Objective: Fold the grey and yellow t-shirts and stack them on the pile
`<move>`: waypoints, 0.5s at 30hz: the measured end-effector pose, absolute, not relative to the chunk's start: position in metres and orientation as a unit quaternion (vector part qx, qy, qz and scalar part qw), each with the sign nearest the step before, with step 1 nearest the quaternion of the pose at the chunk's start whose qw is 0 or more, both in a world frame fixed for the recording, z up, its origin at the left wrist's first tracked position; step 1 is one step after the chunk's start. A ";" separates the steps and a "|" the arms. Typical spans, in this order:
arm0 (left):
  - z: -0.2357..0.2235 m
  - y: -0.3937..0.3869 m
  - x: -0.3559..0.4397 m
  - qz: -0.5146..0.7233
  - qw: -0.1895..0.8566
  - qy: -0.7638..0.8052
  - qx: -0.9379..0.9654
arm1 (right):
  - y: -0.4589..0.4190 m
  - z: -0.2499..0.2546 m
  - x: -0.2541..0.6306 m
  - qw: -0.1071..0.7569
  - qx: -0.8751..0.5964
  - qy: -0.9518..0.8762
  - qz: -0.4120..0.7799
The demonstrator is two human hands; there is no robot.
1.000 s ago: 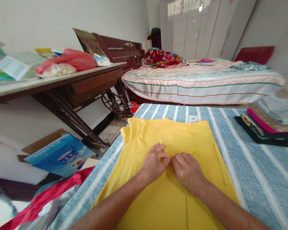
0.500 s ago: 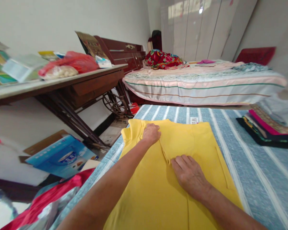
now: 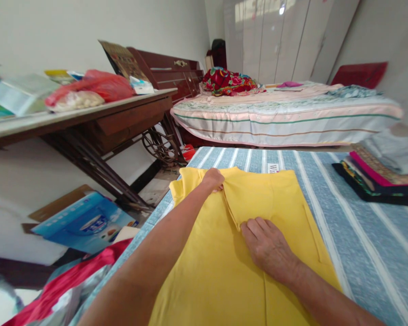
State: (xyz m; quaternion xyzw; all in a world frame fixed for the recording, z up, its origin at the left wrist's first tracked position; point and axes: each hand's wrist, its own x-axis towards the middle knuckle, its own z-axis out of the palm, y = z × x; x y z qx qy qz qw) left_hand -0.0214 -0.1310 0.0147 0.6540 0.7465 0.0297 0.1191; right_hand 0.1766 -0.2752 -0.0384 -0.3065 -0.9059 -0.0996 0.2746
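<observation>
A yellow shirt (image 3: 200,262) lies spread over the blue-and-white striped cloth (image 3: 357,253), with part of it folded over in a slanting flap. My left hand (image 3: 213,179) is closed on the fabric near the far edge, at the upper end of the flap; its fingertips are mostly hidden. Closer to me, my right hand (image 3: 267,242) pinches the flap's lower corner. Bunched folds of the yellow fabric stick out left of my left hand.
On the right is a stack of folded clothes (image 3: 382,179). A bed (image 3: 285,117) with a red floral bundle (image 3: 226,81) stands beyond. A sewing-machine table (image 3: 122,106) runs along the left wall, above a blue box (image 3: 88,222). Red clothing (image 3: 75,276) lies at lower left.
My left hand has turned over slightly and tightened on the fabric, lifting the upper end of the flap a little. My right hand keeps its pinch. The view has shifted slightly.
</observation>
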 end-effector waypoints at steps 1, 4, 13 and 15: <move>0.014 -0.130 -0.021 0.016 0.114 0.746 0.655 | -0.275 -0.038 0.177 0.270 -0.306 -0.908 -0.099; 0.012 -0.132 -0.018 -0.012 0.077 0.741 0.667 | -0.276 -0.037 0.178 0.260 -0.302 -0.912 -0.101; 0.013 -0.165 -0.005 -0.005 -0.036 0.672 0.740 | -0.277 -0.034 0.178 0.230 -0.297 -0.920 -0.113; 0.013 -0.170 0.003 0.009 -0.041 0.652 0.757 | -0.276 -0.035 0.178 0.225 -0.297 -0.921 -0.109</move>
